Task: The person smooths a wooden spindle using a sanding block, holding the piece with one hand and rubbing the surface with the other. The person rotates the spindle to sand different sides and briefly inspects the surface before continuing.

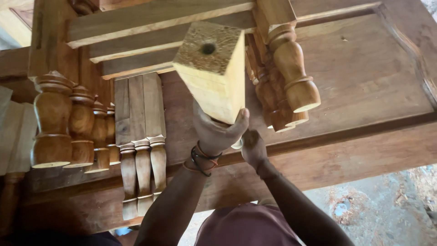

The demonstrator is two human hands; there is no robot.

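Note:
My left hand (pixel 214 132) grips a pale yellow square wooden post (pixel 213 73) from below, holding it upright toward the camera; its rough top end has a small dark hole in the middle. My right hand (pixel 253 148) is just to the right and lower, fingers closed near the post's hidden lower part. A small pale round bit (pixel 237 145) shows between the two hands; I cannot tell what the right hand holds. Cord bracelets circle my left wrist.
A wide carved brown wooden panel (pixel 364 91) lies under the hands. Turned wooden legs stand in rows at the left (pixel 68 123) and upper right (pixel 291 77). Three turned spindles (pixel 142 150) lie flat at centre left. Planks (pixel 154 27) stack at the top. Dusty ground (pixel 387 205) is lower right.

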